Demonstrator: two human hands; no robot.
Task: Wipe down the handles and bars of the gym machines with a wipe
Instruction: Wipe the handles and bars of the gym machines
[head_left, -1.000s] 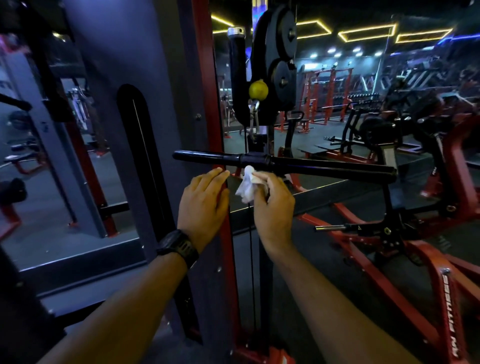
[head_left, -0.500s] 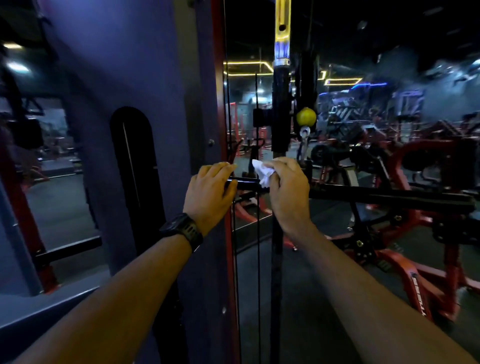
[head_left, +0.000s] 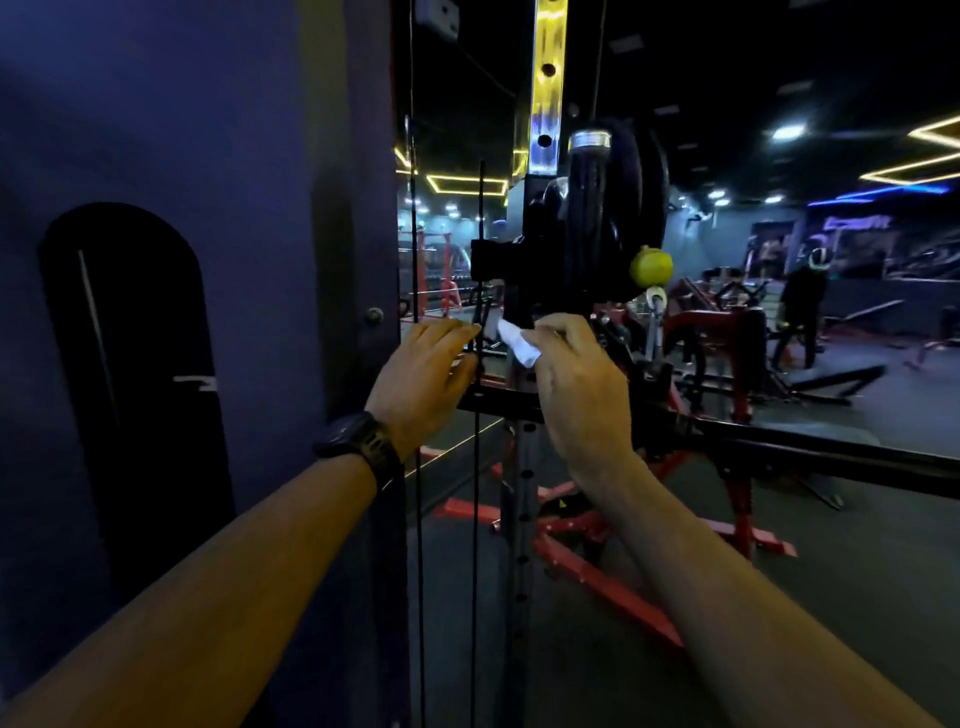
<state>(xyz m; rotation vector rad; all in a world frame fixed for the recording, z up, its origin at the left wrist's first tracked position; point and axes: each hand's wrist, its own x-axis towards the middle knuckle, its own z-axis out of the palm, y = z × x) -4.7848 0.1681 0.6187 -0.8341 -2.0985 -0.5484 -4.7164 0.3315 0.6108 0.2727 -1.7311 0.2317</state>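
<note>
right hand (head_left: 576, 384) is pinching the white wipe (head_left: 519, 344) at its 11 o'clock, just above the black bar (head_left: 779, 452) | left hand (head_left: 421, 374) is hovering at 9 o'clock of the white wipe, fingers straight, holding nothing

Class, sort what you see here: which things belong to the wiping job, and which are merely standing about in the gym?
Belong to the job:
- wipe, pinched in the right hand
- black bar
- left hand, near the bar's end

Just standing about:
- weight plates
- yellow ball
- watch
- red frames
- person at the back
</note>
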